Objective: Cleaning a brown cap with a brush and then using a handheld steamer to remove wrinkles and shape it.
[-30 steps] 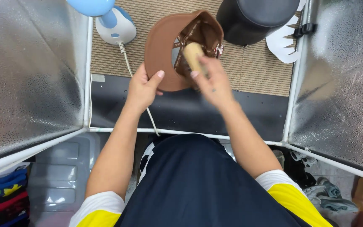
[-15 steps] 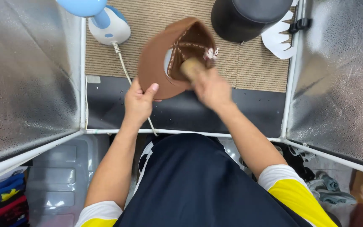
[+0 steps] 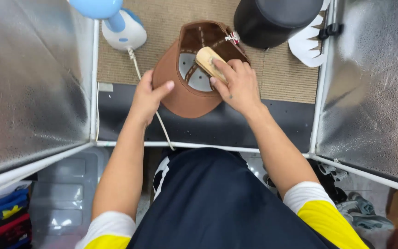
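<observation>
A brown baseball cap (image 3: 180,94) is held upside down over the tan mat, its inside facing me and its brim toward my body. My left hand (image 3: 147,94) grips the brim's left edge, thumb on top. My right hand (image 3: 237,83) is closed around a small wooden brush (image 3: 208,62), which reaches into the cap's crown against the pale lining. A small tag hangs at the cap's far rim.
A white and blue lamp (image 3: 120,25) with a cord stands at the back left. A black hat form (image 3: 272,20) and a white jagged card (image 3: 309,44) sit back right. Silver reflective panels (image 3: 28,78) wall both sides. Stacked clothes (image 3: 3,219) lie lower left.
The cap has tipped so its inside faces me more fully. My right hand with the brush has shifted inside the crown, and my left hand moved from under the brim to its left edge.
</observation>
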